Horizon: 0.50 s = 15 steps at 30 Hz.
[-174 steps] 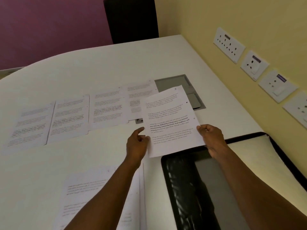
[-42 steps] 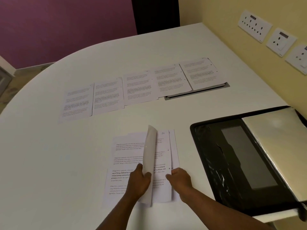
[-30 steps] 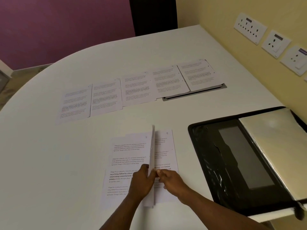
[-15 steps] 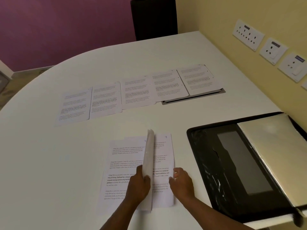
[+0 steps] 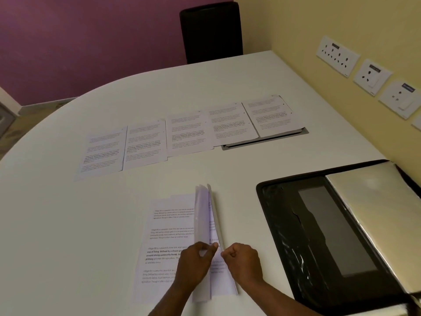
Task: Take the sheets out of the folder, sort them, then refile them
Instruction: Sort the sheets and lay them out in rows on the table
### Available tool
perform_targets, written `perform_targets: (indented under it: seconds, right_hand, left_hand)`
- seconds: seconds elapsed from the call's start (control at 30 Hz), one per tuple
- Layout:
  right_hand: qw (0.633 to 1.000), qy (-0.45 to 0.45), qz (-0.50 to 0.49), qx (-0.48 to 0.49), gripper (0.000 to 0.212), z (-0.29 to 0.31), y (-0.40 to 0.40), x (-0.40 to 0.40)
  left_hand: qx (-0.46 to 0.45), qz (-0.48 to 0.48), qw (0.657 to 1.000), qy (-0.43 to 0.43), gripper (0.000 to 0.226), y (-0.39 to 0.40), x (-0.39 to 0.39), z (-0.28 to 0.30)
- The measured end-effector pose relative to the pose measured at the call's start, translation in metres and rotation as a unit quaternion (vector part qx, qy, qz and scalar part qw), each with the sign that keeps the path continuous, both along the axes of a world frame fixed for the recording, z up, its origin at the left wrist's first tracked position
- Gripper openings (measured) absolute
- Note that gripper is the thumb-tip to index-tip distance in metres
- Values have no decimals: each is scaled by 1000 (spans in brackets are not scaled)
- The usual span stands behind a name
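A small stack of printed sheets (image 5: 168,233) lies on the white table (image 5: 68,224) in front of me. My left hand (image 5: 193,263) holds several of its upper sheets (image 5: 202,215) turned up on edge. My right hand (image 5: 243,261) pinches the edge of another lifted sheet (image 5: 215,215) just to the right of them. Farther back, a row of several printed sheets (image 5: 189,133) lies side by side. The open black folder (image 5: 284,224) lies at the right with a cream pad (image 5: 378,213) on its right half.
A grey hatch (image 5: 268,139) set in the table shows under the two right-hand sheets of the row. A black chair (image 5: 210,30) stands beyond the far edge. Wall sockets (image 5: 337,55) line the yellow wall at the right.
Since the earliest frame, the sheet I held in both hands lies at the row's right end. In the last second my hands keep leafing through the near stack; my right hand now pinches a lifted sheet.
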State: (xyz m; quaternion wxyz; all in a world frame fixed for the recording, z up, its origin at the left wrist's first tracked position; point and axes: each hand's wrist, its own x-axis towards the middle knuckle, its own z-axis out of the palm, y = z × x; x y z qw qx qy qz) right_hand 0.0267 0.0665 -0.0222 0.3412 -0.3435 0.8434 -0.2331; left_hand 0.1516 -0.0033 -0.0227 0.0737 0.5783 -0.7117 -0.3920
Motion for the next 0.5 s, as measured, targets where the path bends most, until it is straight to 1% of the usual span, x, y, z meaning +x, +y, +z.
perform_targets:
  seconds: [0.07, 0.13, 0.23, 0.3, 0.37, 0.5]
  right_hand:
    - [1000, 8, 3, 8, 22, 1, -2, -1]
    - [1000, 14, 13, 14, 26, 3, -3, -2]
    - [1000, 4, 24, 8, 31, 1, -2, -2]
    - [1000, -19, 20, -7, 32, 0, 0, -2]
    - [999, -49, 10, -18, 29, -2, 0, -1]
    - [994, -100, -28, -32, 16, -9, 3, -3]
  left_hand:
    - [4, 23, 1000, -9, 65, -2, -3, 0]
    - [1, 36, 999, -27, 67, -4, -8, 4]
    - [-9, 44, 998, -37, 54, -7, -18, 5]
    - [5, 44, 999, -22, 43, -9, -23, 6]
    - [24, 48, 999, -5, 36, -10, -25, 5]
    - [30, 59, 998, -3, 34, -10, -20, 4]
